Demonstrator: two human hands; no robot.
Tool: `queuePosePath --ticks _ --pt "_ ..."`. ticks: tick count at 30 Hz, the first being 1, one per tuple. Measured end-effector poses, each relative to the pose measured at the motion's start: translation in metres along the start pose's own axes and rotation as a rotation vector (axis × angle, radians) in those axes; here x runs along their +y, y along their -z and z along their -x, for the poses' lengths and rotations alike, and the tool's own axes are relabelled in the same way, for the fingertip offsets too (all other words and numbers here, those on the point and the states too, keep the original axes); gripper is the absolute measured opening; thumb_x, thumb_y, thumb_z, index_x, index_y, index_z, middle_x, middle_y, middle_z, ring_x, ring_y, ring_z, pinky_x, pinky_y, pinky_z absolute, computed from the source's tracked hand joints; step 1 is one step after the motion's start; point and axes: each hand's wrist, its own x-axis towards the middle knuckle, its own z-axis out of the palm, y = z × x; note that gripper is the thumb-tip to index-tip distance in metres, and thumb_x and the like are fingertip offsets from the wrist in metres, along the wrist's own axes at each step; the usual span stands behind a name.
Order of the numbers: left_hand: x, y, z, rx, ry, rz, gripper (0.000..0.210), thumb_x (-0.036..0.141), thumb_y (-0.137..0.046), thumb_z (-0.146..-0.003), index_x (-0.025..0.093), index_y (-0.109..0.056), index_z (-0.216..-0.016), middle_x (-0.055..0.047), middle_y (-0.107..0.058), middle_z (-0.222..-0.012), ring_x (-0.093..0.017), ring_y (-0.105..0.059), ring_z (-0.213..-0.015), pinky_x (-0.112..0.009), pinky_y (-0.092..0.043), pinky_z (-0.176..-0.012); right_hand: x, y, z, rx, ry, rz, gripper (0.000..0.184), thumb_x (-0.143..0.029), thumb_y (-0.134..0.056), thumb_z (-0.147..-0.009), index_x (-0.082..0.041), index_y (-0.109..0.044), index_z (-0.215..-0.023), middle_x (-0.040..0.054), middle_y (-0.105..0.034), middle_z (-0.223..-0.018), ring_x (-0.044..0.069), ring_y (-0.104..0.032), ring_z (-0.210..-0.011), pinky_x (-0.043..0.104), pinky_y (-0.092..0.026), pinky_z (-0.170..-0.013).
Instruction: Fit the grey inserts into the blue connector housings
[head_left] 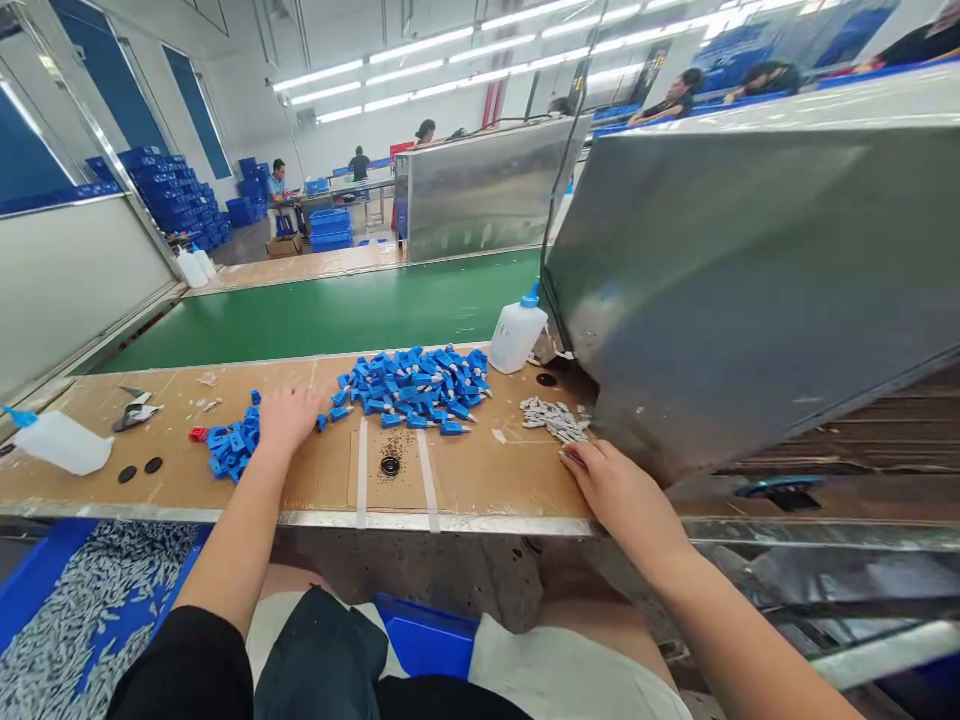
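Note:
My left hand [289,415] is palm down over the cardboard-covered bench, between two groups of small blue plastic parts. Its blurred fingertips are hidden from me, so I cannot tell whether they hold anything. A smaller cluster of blue parts [234,442] touches its left side. To its right lies the larger heap of blue parts [412,385], many with pale tips. My right hand [604,475] is at the near edge of a small pile of grey slim pieces [555,418]. Its thumb and fingers are pinched together; what is between them is too small to make out.
A white squeeze bottle [517,335] stands behind the heap; another bottle [64,442] lies at left. A green conveyor belt [337,310] runs beyond the bench. A large metal panel [750,280] rises at right. A blue bin [82,610] of grey pieces sits below left.

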Motion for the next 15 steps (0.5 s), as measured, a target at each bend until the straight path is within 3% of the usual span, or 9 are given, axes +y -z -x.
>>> queuePosePath --ticks 2,4,8,12,15 --pt "-0.016 0.0 0.014 -0.071 0.044 -0.079 0.055 0.056 -0.043 -0.098 0.01 -0.07 -0.111 -0.026 -0.068 -0.105 -0.041 -0.06 -0.105 -0.05 -0.038 -0.09 -0.002 0.002 0.0 -0.005 0.026 -0.044 0.033 -0.032 -0.037 -0.103 -0.016 -0.066 -0.103 0.0158 -0.066 -0.097 0.03 -0.065 -0.087 0.041 -0.051 -0.074" --pt "-0.025 -0.004 0.029 -0.087 -0.027 -0.109 0.051 0.051 -0.041 -0.099 0.011 -0.069 -0.112 -0.024 -0.067 -0.103 -0.039 -0.06 -0.105 -0.048 -0.038 -0.089 -0.011 0.005 -0.002 0.018 0.034 -0.15 0.036 -0.033 -0.036 -0.103 -0.016 -0.066 -0.111 0.0164 -0.066 -0.101 0.03 -0.066 -0.091 0.042 -0.053 -0.08" --pt "-0.02 -0.01 0.055 -0.026 -0.161 -0.104 0.047 0.048 -0.04 -0.1 0.014 -0.064 -0.122 -0.02 -0.066 -0.103 -0.035 -0.058 -0.103 -0.044 -0.037 -0.086 -0.061 0.01 -0.023 0.006 0.05 -0.592 0.034 -0.036 -0.04 -0.104 -0.021 -0.067 -0.116 0.0137 -0.068 -0.11 0.026 -0.066 -0.104 0.039 -0.053 -0.091" --pt "-0.011 -0.008 0.065 -0.021 -0.176 -0.069 0.053 0.059 -0.047 -0.095 0.014 -0.064 -0.118 -0.019 -0.066 -0.103 -0.036 -0.057 -0.1 -0.046 -0.038 -0.085 -0.133 -0.001 -0.064 -0.216 0.01 -1.098 0.028 -0.046 -0.059 -0.096 -0.02 -0.067 -0.105 0.0081 -0.071 -0.1 0.021 -0.067 -0.091 0.034 -0.054 -0.083" --pt "-0.01 -0.005 0.066 -0.042 -0.273 0.023 0.043 0.056 -0.052 -0.093 0.017 -0.064 -0.11 -0.017 -0.067 -0.104 -0.034 -0.059 -0.102 -0.047 -0.038 -0.089 -0.169 -0.023 -0.089 -0.419 0.087 -1.329 0.034 -0.051 -0.073 -0.085 -0.018 -0.065 -0.094 0.0028 -0.068 -0.086 0.016 -0.063 -0.075 0.029 -0.051 -0.072"
